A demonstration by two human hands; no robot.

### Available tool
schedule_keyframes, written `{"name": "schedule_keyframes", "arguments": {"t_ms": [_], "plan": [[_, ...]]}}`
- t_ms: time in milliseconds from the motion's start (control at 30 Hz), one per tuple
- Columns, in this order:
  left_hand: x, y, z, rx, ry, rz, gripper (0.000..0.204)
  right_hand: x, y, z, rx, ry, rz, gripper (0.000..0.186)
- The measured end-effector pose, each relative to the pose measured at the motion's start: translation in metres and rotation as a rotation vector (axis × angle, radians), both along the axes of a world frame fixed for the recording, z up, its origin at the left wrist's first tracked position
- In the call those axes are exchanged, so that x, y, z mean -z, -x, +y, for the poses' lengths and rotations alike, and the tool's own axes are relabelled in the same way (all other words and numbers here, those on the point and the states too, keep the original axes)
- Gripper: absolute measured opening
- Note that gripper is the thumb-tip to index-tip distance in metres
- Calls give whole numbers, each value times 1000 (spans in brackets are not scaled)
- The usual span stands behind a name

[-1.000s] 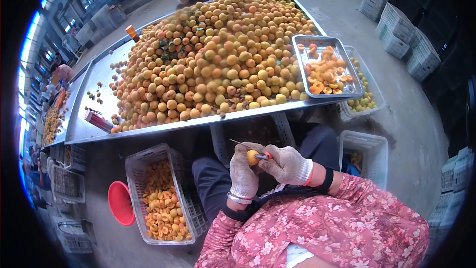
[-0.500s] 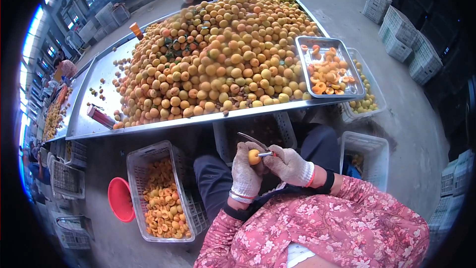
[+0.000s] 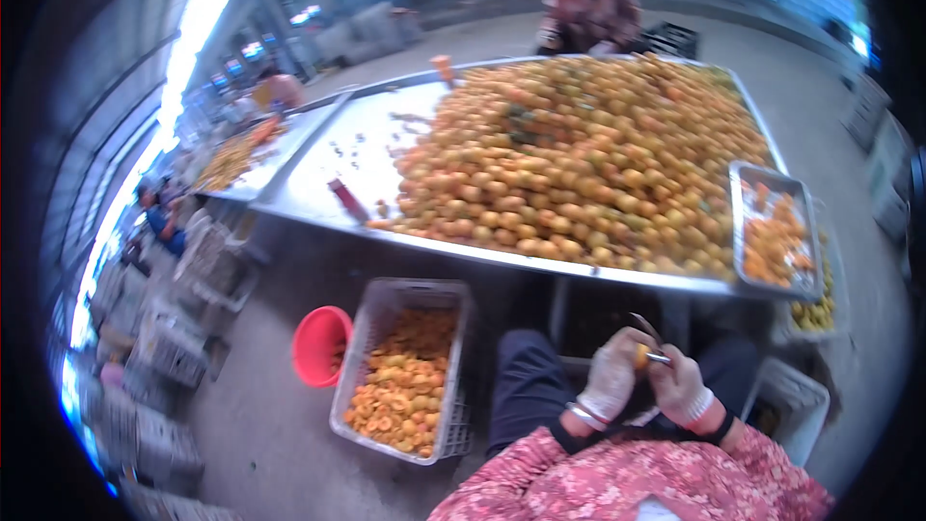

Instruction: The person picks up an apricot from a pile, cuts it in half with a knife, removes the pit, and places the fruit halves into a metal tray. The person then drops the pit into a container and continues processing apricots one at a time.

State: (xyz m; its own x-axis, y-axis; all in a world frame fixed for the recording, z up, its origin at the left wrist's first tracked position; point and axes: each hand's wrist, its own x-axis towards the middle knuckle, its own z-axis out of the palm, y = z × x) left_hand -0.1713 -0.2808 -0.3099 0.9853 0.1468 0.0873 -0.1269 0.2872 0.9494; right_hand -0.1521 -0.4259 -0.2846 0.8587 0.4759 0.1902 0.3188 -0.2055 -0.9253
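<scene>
Both my hands wear whitish knit gloves and are close together above my lap. Closed around a yellow-orange apricot [image 3: 641, 357] is my left hand [image 3: 610, 378]. My right hand [image 3: 679, 389] grips a knife [image 3: 645, 328] whose dark curved blade points up and to the left. A short silvery piece [image 3: 659, 358] beside the right fingers meets the apricot; motion blur hides whether it belongs to the knife. In front of me, a metal-rimmed table [image 3: 318, 169] bears a large heap of whole apricots [image 3: 569, 164]. A metal tray [image 3: 737, 222] with halved apricots sits at its right corner.
Left of my legs stands a pale crate [image 3: 463, 328] of apricot halves, beside a red basin [image 3: 313, 352]. Another crate [image 3: 678, 323] is under the table edge, and one [image 3: 805, 391] stands to my right. Across the table is a person [image 3: 588, 10]. Stacked crates [image 3: 887, 169] line the right.
The view has swung left and upward, so the table, crates and my hands appear farther right and lower. My hands still hold the apricot and the knife together.
</scene>
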Motion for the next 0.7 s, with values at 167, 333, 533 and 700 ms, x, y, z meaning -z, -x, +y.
{"name": "schedule_keyframes", "arguments": {"t_ms": [167,333,533,700], "plan": [[14,1,-4,-48,0,-48,38,18,-1,2,9,-26,-72,20],[12,6,0,-180,-263,-10,37,18,2,14,9,-64,-37,20],[9,7,2,-236,-325,-36,36,33,4,18,4,-167,123,19],[-3,7,5,-323,-493,-101,34,8,9,19,-80,-414,671,29]]}}
